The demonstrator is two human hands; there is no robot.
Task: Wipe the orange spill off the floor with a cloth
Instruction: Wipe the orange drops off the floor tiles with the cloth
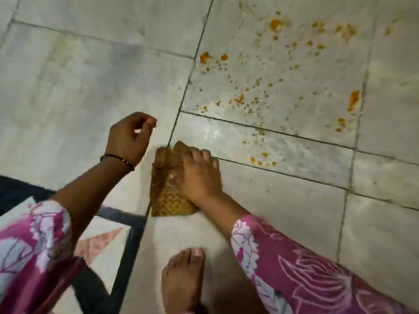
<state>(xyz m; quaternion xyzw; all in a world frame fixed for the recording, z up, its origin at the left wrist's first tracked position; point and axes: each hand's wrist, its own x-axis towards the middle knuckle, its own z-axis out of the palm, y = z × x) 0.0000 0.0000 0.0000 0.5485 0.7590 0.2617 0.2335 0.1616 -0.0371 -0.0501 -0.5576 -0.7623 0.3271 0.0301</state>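
Note:
A folded brown-orange patterned cloth (166,196) lies on the grey tiled floor (90,75). My right hand (199,175) lies on top of it, fingers spread fairly straight and pressing it down. My left hand (130,137) hovers just left of the cloth, above the floor, its fingers loosely curled and holding nothing. The orange spill (276,71) is scattered as many blobs and specks over the tiles up and to the right of the cloth, reaching from near the tile joint to the far right.
My bare foot (183,277) stands on the floor below the cloth. A patterned mat with a dark border (127,245) lies at the lower left, its corner close to the cloth. Dark tile joints cross the floor.

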